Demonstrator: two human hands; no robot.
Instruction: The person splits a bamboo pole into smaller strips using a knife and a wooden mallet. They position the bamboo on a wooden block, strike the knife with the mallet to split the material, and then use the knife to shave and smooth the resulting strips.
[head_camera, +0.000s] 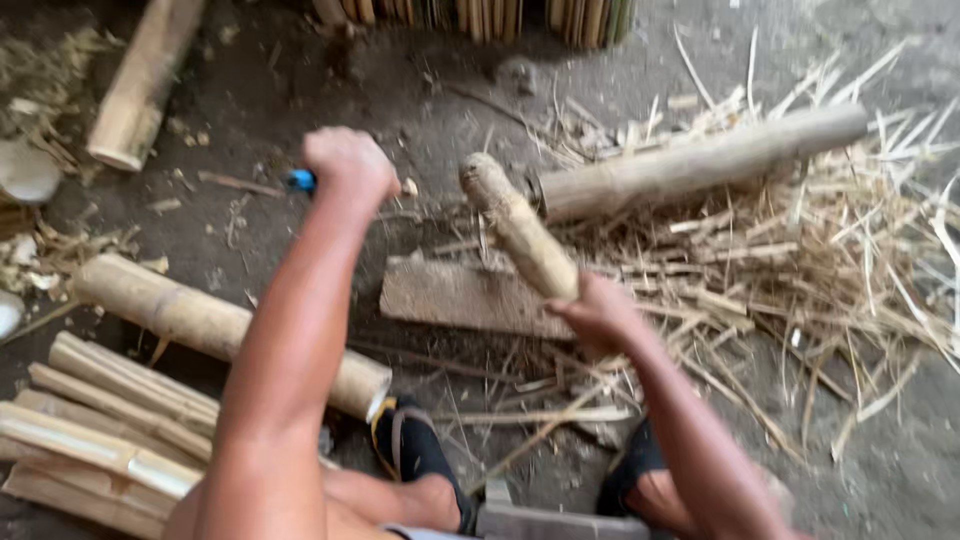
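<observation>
A flat wooden board (465, 298) lies on the dirt floor in front of the person's feet, with a long bamboo pole (700, 162) just beyond it across a heap of dry shavings (840, 270). To the left lie a thick bamboo section (200, 320) and a stack of split bamboo strips (95, 440); another pole (140, 85) rests at the top left. The right hand (600, 312) is clenched around the lower end of a short wooden club (515, 225), which sits above the board. Its long axis runs up and to the left, thick end away from the body. The left hand (345, 160) is raised in a fist around a blue-handled tool (300, 181), mostly hidden.
</observation>
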